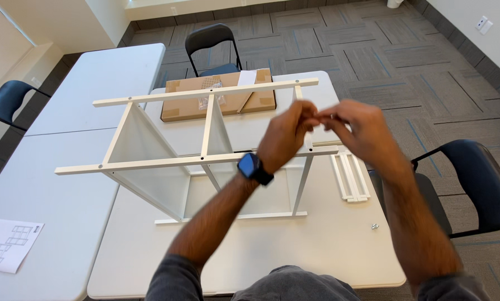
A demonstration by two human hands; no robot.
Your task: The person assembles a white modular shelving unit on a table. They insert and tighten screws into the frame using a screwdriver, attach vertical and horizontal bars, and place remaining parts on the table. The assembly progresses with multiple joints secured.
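Head view, hands: left hand (286,134) and right hand (357,125) meeting fingertip to fingertip at centre right, pinching something too small and blurred to identify.
Frame: white shelf frame (205,159) at centre, on the white table (294,245).
Progress: 2 long rails and dividers joined; loose white slats (350,175) and a small screw (374,226) unused at right.
Axis: long axis running left to right, open side facing up.
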